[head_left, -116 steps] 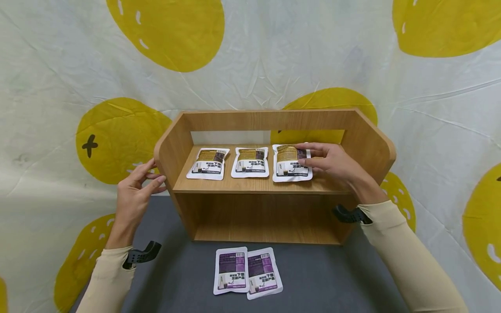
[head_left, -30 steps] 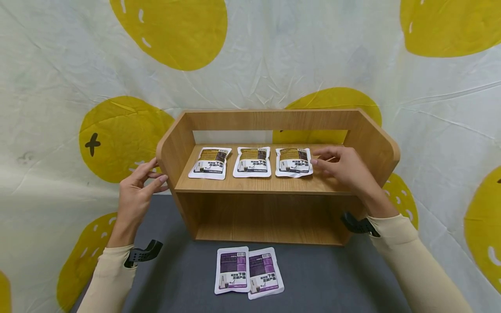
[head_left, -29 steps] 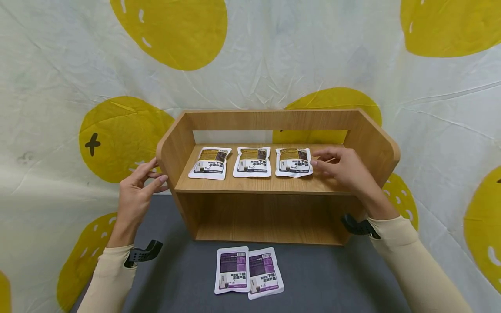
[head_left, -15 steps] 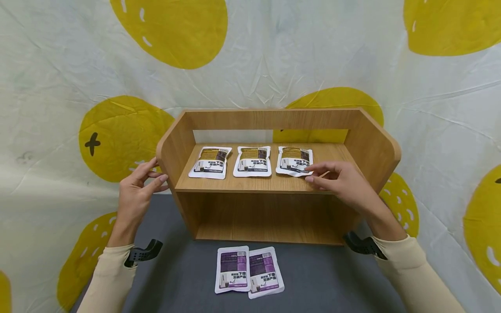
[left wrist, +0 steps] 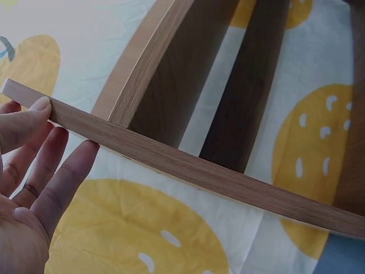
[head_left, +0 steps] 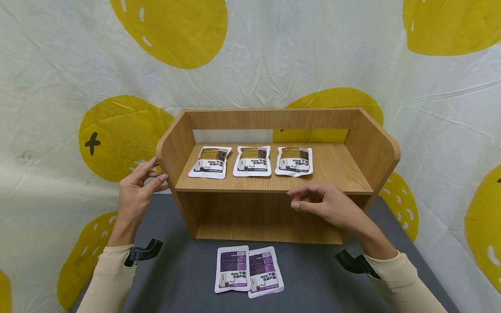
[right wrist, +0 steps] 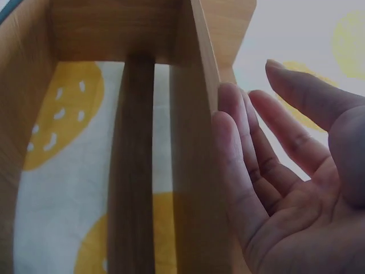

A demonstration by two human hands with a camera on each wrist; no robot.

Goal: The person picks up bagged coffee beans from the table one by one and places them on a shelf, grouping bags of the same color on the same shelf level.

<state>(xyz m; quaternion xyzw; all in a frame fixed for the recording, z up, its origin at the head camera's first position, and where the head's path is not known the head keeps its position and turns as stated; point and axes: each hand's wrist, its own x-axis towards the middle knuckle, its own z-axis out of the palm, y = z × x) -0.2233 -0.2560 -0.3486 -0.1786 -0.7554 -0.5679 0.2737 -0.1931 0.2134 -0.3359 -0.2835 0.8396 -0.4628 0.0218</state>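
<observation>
A two-tier wooden shelf [head_left: 332,174] stands in front of me. On its upper board lie three white pouches with gold-brown labels: the left pouch [head_left: 210,163], the middle pouch [head_left: 252,161] and the right pouch [head_left: 294,161]. My left hand [head_left: 135,191] holds the shelf's left side; in the left wrist view the thumb [left wrist: 25,123] and fingers meet on either side of the panel edge [left wrist: 171,162]. Holding nothing, my right hand [head_left: 328,206] hovers before the shelf's front with relaxed fingers, below the right pouch. Its palm shows beside wood in the right wrist view.
Two white pouches with purple labels, a left one [head_left: 232,269] and a right one [head_left: 267,274], lie side by side with edges overlapping on the dark grey tabletop [head_left: 176,282]. A white cloth [head_left: 250,52] with yellow shapes hangs behind the shelf.
My right hand has let go of the right gold-brown pouch, touched its lower corner, then drawn down and forward off the upper board. That pouch has straightened slightly. The left hand keeps its place.
</observation>
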